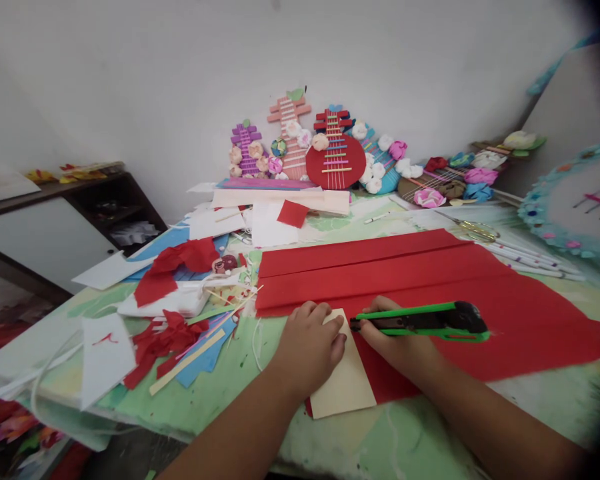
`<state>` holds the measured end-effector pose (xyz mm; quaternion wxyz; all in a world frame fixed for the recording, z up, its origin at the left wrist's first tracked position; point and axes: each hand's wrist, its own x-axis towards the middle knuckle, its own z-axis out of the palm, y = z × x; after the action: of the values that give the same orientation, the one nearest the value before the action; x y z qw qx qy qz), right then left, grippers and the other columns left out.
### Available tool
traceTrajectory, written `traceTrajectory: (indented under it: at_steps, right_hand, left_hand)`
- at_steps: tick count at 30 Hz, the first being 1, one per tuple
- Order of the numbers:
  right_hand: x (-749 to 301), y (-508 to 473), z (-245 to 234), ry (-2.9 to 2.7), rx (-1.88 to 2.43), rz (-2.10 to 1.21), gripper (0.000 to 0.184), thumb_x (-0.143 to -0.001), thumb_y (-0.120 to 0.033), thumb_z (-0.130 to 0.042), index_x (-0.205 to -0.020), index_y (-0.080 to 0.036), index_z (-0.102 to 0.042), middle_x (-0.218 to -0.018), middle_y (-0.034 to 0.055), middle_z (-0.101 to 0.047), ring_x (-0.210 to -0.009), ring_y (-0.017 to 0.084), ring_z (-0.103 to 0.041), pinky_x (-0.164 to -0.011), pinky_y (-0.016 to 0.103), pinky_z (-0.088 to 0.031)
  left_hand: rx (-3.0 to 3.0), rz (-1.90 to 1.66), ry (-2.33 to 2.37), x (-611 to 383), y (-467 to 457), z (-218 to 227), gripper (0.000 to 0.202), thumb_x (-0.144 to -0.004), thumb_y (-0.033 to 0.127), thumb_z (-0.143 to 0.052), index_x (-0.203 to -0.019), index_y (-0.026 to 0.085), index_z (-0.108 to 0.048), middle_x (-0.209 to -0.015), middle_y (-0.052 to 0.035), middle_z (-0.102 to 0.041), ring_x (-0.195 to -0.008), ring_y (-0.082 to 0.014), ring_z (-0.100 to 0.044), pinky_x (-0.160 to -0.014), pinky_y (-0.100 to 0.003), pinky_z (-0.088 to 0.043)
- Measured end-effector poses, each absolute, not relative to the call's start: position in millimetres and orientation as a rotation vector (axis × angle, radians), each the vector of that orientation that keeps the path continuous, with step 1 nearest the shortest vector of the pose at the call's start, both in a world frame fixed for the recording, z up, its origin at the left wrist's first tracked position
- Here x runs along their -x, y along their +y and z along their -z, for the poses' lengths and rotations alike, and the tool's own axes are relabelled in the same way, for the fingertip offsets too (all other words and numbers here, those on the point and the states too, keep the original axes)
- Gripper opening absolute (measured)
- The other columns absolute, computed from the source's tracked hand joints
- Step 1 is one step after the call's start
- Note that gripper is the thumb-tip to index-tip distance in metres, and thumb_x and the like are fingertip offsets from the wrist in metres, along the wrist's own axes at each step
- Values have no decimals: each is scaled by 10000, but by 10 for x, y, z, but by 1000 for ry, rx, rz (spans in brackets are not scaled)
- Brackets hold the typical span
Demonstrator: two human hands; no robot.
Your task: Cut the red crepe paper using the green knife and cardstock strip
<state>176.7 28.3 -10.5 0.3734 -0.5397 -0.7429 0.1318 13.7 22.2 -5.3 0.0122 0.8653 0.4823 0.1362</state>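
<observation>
A large red sheet (430,280) lies across the table, folded in long strips at its far side. On its near left corner rests a cream card template (345,383). My left hand (307,347) presses down on the card's top, fingers curled. My right hand (395,343) is closed around a green and black utility knife (425,320), its tip at the card's right edge near the top corner.
Red paper scraps (167,337), white and blue sheets and strips litter the left of the green table (220,393). Decorated paper guitars (336,150) with paper flowers lean on the back wall. Scissors (475,230) and pens lie at the right. A dark shelf (110,207) stands left.
</observation>
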Motion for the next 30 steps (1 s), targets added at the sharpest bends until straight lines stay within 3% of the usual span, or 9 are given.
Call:
traceTrajectory:
  at_steps: [7,19,25,30]
  right_hand:
    - [-1763,265,87,-1863,1446,-401,136,-680,-218,-445,-596,-235,-339,-539,-47,-446,-500,126,-472,-486,246,-393]
    - [-1778,285,154,-1941,1423,-434,168,-699,-194,-425,-593,-228,-300,-534,-48,-430,-505,117,-469,-474,232,-371]
    - [-1771,265,124,-1956,1507,-460,198,-703,-212,-440,-591,-224,-277,-493,-74,-367,-432,93,-410,-424,220,-318]
    - [-1760,263,105,-1904,1422,-435,186,-701,-200,-430,-581,-227,-290,-523,-54,-398,-490,109,-443,-486,233,-372]
  left_hand:
    - [-2698,-420,1505,-138,221,44,176,-825,262,-471,-966,216,-566,-972,-52,-542,-921,-216,-460,-809,-360,-380]
    - [-2691,-413,1511,-139,222,47,188,-819,263,-481,-984,223,-563,-976,-51,-543,-919,-220,-461,-810,-370,-374]
    - [-2675,-410,1517,-131,226,76,229,-821,359,-496,-993,223,-563,-1021,-55,-535,-956,-233,-448,-828,-380,-364]
    - [-2660,-406,1523,-129,223,89,307,-820,396,-493,-1079,236,-525,-1064,-57,-519,-986,-243,-432,-847,-393,-348]
